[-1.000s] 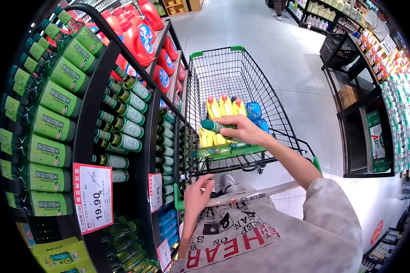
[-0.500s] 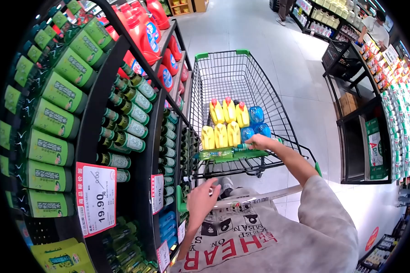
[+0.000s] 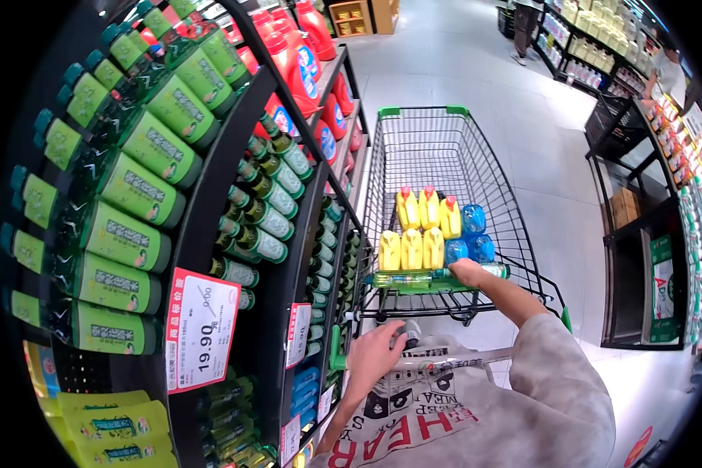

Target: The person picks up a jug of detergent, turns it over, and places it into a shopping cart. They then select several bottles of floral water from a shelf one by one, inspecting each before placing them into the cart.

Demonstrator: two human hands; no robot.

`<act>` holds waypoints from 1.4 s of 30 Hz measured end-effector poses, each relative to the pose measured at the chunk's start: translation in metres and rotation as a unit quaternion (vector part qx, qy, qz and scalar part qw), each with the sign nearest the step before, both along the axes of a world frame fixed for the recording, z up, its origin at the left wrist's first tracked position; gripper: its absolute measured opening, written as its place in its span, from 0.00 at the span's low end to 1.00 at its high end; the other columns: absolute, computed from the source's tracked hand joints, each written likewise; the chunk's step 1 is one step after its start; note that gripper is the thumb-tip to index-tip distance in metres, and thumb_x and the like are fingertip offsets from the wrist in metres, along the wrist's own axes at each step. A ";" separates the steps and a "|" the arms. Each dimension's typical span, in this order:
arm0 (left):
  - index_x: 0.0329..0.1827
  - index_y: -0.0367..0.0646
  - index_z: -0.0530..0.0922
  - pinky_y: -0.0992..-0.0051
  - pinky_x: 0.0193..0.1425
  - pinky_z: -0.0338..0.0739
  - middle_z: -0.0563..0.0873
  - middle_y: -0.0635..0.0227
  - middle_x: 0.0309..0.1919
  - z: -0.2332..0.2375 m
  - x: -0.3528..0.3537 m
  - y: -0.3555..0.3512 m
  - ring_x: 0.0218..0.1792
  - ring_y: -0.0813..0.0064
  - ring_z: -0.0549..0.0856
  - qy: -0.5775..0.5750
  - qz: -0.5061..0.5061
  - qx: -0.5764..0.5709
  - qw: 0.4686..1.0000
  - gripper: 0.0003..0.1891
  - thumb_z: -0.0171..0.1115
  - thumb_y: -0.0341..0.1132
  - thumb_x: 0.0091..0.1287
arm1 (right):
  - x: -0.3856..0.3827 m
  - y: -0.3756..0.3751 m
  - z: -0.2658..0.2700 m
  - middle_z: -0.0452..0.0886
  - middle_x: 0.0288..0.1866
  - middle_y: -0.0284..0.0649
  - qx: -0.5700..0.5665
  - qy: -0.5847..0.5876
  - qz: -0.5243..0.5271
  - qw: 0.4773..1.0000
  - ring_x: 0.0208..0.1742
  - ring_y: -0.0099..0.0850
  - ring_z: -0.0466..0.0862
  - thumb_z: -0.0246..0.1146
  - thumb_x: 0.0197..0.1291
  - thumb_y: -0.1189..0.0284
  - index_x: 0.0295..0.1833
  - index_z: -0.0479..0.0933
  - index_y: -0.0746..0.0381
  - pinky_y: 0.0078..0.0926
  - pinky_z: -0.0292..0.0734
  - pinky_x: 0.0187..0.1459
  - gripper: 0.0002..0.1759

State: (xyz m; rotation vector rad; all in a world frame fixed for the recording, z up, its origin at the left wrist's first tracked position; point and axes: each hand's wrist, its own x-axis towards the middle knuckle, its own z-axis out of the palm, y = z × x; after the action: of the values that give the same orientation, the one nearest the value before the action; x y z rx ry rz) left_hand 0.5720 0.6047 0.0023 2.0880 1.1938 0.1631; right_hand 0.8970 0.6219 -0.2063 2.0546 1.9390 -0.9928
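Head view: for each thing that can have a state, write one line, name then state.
Shopping cart, partly loaded.
Yellow bottles, upright, capped.
Loose green bottle, lying flat on the cart's flap.
Held green bottle, lying flat, gripped by right hand.
Left hand, closed on cart handle.

Shelves [image 3: 210,218] stand left of the cart [image 3: 444,148]; bottles [image 3: 421,230] lie inside it.

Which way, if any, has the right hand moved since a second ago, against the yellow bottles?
Yes. The right hand dropped from in front of the yellow bottles to below their lower row, onto the green bottle lying there.
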 end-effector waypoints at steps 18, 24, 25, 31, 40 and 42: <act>0.52 0.51 0.80 0.66 0.36 0.79 0.87 0.69 0.32 -0.004 -0.004 0.012 0.34 0.64 0.86 -0.022 -0.003 -0.012 1.000 0.17 0.61 0.45 0.62 | -0.022 0.040 0.046 0.83 0.36 0.54 0.070 -0.059 -0.061 0.994 0.43 0.50 0.84 0.59 0.55 0.68 0.39 0.82 0.63 0.45 0.78 0.47 0.12; 0.52 0.50 0.80 0.63 0.39 0.79 0.87 0.68 0.32 -0.005 -0.004 0.016 0.35 0.61 0.85 -0.016 -0.003 -0.025 1.000 0.17 0.61 0.43 0.61 | -0.126 0.145 0.205 0.84 0.29 0.44 0.391 0.265 -0.085 0.877 0.29 0.30 0.84 0.63 0.61 0.71 0.41 0.81 0.68 0.26 0.77 0.32 0.10; 0.52 0.50 0.80 0.63 0.38 0.79 0.87 0.68 0.32 -0.005 -0.003 0.017 0.35 0.61 0.85 -0.020 -0.001 -0.016 1.000 0.17 0.61 0.43 0.60 | -0.152 0.149 0.243 0.84 0.31 0.44 0.387 0.334 -0.075 0.857 0.30 0.31 0.84 0.63 0.61 0.71 0.42 0.81 0.67 0.24 0.78 0.34 0.10; 0.51 0.52 0.80 0.58 0.43 0.79 0.87 0.64 0.34 -0.018 -0.010 0.013 0.39 0.59 0.86 -0.033 0.030 0.008 0.999 0.17 0.60 0.45 0.61 | -0.253 0.179 0.320 0.83 0.37 0.49 0.424 0.382 0.040 0.820 0.29 0.36 0.84 0.64 0.58 0.67 0.50 0.76 0.69 0.32 0.77 0.34 0.19; 0.52 0.51 0.79 0.62 0.42 0.78 0.87 0.67 0.35 -0.011 -0.016 0.008 0.38 0.63 0.86 -0.002 0.031 0.077 0.997 0.18 0.61 0.45 0.60 | -0.297 0.210 0.297 0.80 0.46 0.60 0.411 0.340 0.081 0.842 0.45 0.58 0.79 0.65 0.55 0.68 0.53 0.71 0.70 0.49 0.76 0.47 0.23; 0.52 0.50 0.79 0.61 0.44 0.78 0.87 0.67 0.36 -0.011 -0.015 0.009 0.39 0.62 0.86 -0.002 0.034 0.058 0.998 0.18 0.61 0.45 0.61 | -0.295 0.204 0.299 0.79 0.46 0.61 0.417 0.332 0.075 0.843 0.45 0.59 0.79 0.64 0.56 0.68 0.50 0.71 0.70 0.50 0.75 0.46 0.21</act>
State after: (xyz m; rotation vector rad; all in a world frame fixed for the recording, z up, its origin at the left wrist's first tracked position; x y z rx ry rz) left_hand 0.5568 0.6138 -0.0091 2.1466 1.2816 0.2744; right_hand 0.6018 0.8261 0.0925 1.9707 3.3204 -1.0130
